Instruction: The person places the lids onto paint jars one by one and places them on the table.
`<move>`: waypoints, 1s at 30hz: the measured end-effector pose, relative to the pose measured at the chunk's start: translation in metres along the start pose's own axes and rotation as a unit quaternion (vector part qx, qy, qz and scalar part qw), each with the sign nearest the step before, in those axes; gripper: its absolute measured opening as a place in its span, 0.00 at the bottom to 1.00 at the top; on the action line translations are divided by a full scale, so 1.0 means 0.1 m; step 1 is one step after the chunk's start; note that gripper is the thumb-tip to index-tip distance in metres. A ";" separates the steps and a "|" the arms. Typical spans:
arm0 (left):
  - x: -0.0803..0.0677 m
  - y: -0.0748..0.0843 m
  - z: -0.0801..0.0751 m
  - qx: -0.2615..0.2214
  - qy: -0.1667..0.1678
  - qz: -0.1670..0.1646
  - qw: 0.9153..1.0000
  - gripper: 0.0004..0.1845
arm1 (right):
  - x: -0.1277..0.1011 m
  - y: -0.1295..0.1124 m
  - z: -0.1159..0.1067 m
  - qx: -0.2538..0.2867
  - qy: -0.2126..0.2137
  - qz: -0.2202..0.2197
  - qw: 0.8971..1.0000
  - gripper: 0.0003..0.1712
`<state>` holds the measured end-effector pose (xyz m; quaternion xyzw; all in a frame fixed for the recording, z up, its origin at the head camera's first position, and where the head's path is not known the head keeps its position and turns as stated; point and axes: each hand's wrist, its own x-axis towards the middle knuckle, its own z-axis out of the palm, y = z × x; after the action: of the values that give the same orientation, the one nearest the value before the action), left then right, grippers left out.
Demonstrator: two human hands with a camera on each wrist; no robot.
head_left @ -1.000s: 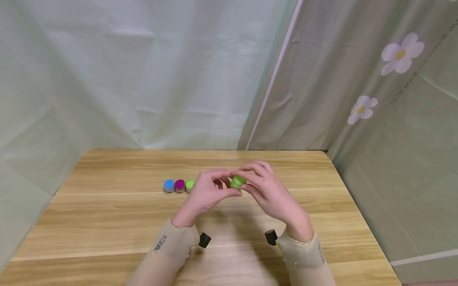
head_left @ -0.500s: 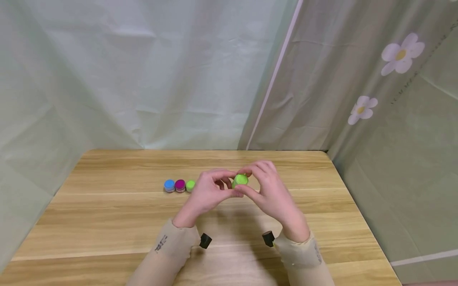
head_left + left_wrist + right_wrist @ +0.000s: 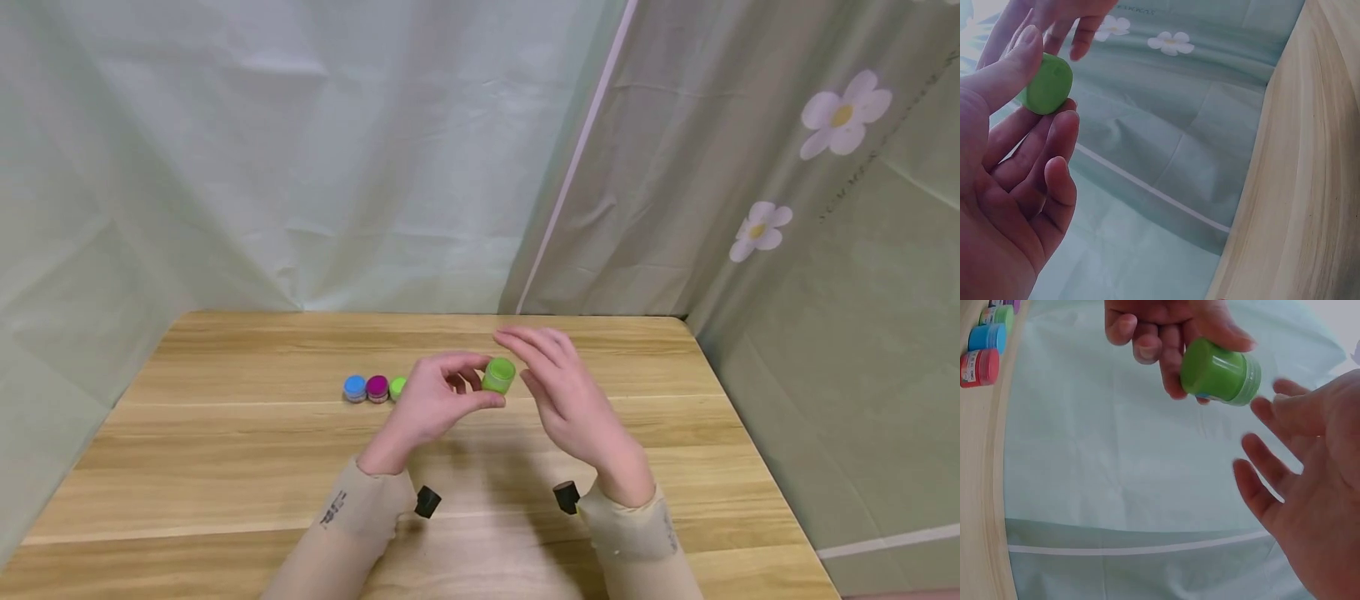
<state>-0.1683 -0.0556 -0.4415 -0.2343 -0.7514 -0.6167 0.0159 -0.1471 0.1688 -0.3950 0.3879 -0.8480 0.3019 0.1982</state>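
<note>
My left hand (image 3: 433,398) pinches a small green paint jar (image 3: 498,376) between thumb and fingers, above the table. In the right wrist view the jar (image 3: 1216,372) has a smooth green body and a clear rim at the end facing my right hand (image 3: 1316,456). Whether a lid is on it I cannot tell. From the left wrist view, the rounded green end of the jar (image 3: 1050,84) shows beside my left thumb. The right hand (image 3: 566,392) is just right of the jar, apart from it, its fingers extended and holding nothing.
On the wooden table (image 3: 225,467) stand a blue jar (image 3: 355,388), a purple jar (image 3: 377,388) and a light green jar (image 3: 397,387), partly behind my left hand. The right wrist view also shows a red jar (image 3: 980,367) in the row. A curtain (image 3: 390,167) hangs behind.
My right hand, which had its fingers on the green jar, has let go and drawn slightly back to the right. The left hand keeps holding the jar in nearly the same place.
</note>
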 end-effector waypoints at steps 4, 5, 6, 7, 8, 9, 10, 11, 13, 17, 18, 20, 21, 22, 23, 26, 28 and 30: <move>0.00 0.00 -0.01 -0.003 -0.004 0.006 1.000 0.19 | 0.02 0.00 0.00 -0.011 -0.036 -0.021 0.999 0.32; 0.00 0.00 -0.01 -0.003 -0.004 0.008 1.000 0.19 | 0.02 0.00 0.01 -0.012 -0.039 -0.023 0.999 0.32; 0.00 0.00 -0.01 -0.003 -0.004 0.009 1.000 0.20 | 0.02 -0.01 0.01 -0.014 -0.041 -0.025 0.999 0.31; 0.00 0.00 -0.01 -0.004 -0.004 0.010 1.000 0.20 | 0.02 -0.01 0.02 -0.015 -0.042 -0.027 0.999 0.30; 0.00 0.00 -0.01 -0.003 -0.004 0.010 1.000 0.21 | 0.02 -0.01 0.02 -0.017 -0.042 -0.029 0.999 0.30; 0.00 -0.01 -0.01 -0.004 -0.005 0.010 1.000 0.21 | 0.01 0.00 0.02 -0.016 -0.042 -0.029 0.999 0.29; -0.01 -0.01 -0.01 -0.005 -0.006 0.009 1.000 0.21 | 0.01 0.00 0.02 -0.016 -0.042 -0.030 0.999 0.29; -0.01 -0.01 -0.02 -0.005 -0.007 0.007 1.000 0.21 | 0.01 0.00 0.02 -0.016 -0.041 -0.031 0.999 0.28; -0.01 -0.01 -0.02 -0.005 -0.009 0.001 1.000 0.20 | 0.00 0.01 0.02 -0.016 -0.040 -0.035 0.998 0.28; -0.01 -0.02 -0.02 -0.001 -0.010 -0.009 1.000 0.19 | 0.00 0.01 0.03 -0.017 -0.045 -0.031 0.998 0.27; -0.01 -0.02 -0.02 0.001 -0.010 -0.010 1.000 0.19 | 0.00 0.01 0.03 -0.018 -0.045 -0.027 0.998 0.26; -0.02 -0.02 -0.02 0.004 -0.009 -0.009 1.000 0.19 | -0.01 0.01 0.03 -0.022 -0.045 -0.013 0.999 0.24; -0.02 -0.02 -0.02 0.003 -0.010 -0.006 1.000 0.18 | -0.02 0.00 0.03 -0.024 -0.044 -0.007 0.999 0.23; -0.02 -0.02 -0.02 0.003 -0.010 -0.003 1.000 0.18 | -0.02 0.00 0.04 -0.026 -0.041 0.000 0.999 0.22; -0.02 -0.02 -0.01 0.002 -0.011 0.000 1.000 0.18 | -0.03 0.00 0.04 -0.030 -0.040 0.009 0.999 0.21; -0.02 -0.02 0.00 -0.001 -0.013 0.003 1.000 0.18 | -0.03 -0.01 0.05 -0.040 -0.034 0.036 0.998 0.19; -0.01 -0.01 0.02 0.000 -0.017 0.001 1.000 0.18 | -0.03 -0.02 0.06 -0.045 -0.029 0.057 0.997 0.18; -0.01 -0.01 0.03 0.004 -0.021 0.001 1.000 0.17 | -0.03 -0.03 0.06 -0.049 -0.027 0.079 0.995 0.19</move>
<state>-0.1667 -0.0532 -0.4436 -0.2480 -0.7539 -0.6084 0.0023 -0.1433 0.1648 -0.4001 0.3177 -0.8948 0.2643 0.1691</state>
